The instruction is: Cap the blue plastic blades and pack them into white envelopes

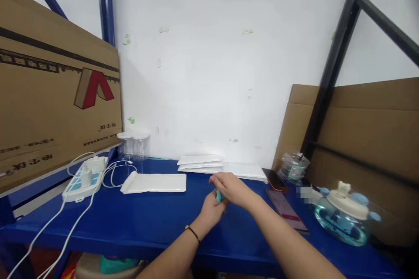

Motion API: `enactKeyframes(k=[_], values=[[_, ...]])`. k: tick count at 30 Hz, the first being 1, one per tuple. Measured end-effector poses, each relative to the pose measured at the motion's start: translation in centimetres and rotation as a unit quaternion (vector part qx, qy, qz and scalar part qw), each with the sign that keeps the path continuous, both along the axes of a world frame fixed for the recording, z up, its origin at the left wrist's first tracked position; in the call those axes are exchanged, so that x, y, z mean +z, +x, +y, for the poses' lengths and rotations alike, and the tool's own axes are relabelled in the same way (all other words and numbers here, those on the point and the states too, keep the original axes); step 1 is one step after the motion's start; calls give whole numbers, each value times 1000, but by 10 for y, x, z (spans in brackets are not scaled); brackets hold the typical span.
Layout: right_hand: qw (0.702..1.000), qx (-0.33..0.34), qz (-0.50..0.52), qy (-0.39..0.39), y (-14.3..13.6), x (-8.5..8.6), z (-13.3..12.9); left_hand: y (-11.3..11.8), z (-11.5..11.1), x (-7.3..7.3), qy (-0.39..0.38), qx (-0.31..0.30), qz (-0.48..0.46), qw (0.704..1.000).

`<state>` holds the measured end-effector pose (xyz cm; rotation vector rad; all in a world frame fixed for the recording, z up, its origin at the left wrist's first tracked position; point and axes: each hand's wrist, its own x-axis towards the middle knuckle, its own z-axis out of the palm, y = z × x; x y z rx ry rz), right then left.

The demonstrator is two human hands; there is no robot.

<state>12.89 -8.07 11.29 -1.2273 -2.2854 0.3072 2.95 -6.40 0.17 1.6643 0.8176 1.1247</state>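
Two bare hands meet above the blue table (pixel 144 218) in the head view. The left hand (pixel 211 211) has its fingers curled around a small teal object (pixel 219 196), which is between both hands. The right hand (pixel 233 188) bends over it; whether its fingertips pinch it, I cannot tell. A white packet (pixel 157 182) lies to the left.

Hands (pixel 233 188): you're using two
Jars (pixel 140 147): two are standing, eleven o'clock
Phones (pixel 286 210): two
Power strip (pixel 83 181): one
Jug (pixel 342 216): one
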Motion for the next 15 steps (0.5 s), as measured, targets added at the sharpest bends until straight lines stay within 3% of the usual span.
enactKeyframes(k=[3,6,8,11,12,13,15], values=[[976,37,198,-87,5,-23,4,-5,-3,-2,-54,-18,-1,998],[895,86,407,-160,18,-39,1,-13,-9,1,-126,-80,-64,987],[851,154,439,-243,20,-49,-6,-17,-16,3,-183,-191,-69,962],[805,258,391,-364,10,-62,-26,-20,-28,6,-250,-390,-4,886],[799,267,390,-371,6,-64,-32,-21,-32,7,-249,-424,20,871],[800,259,399,-364,3,-65,-38,-24,-35,9,-224,-429,45,874],[800,215,453,-331,2,-63,-45,-37,-35,16,-139,-392,100,904]])
